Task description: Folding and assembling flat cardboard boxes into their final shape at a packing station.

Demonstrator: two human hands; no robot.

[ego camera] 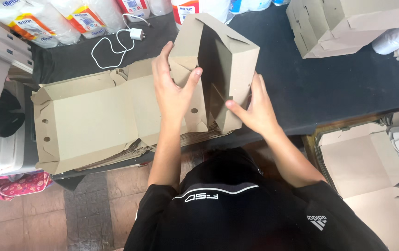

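Note:
A half-folded brown cardboard box [222, 51] stands on end at the middle of the dark table [311, 88]. My left hand [171, 86] grips its left wall, thumb hooked over a flap with a round hole. My right hand [255, 109] presses on its lower right corner, thumb pointing inward under the fold. The open inside of the box faces me. Beneath and to the left lies a stack of flat unfolded box blanks [92, 121], the top one with raised side flaps.
Folded cardboard boxes [343, 23] are piled at the back right. Plastic-wrapped packs [46, 18] line the back left, beside a white charger and cable [120, 42]. More flat blanks [362, 158] sit in a low container at the right. A pink patterned bag [13, 186] lies lower left.

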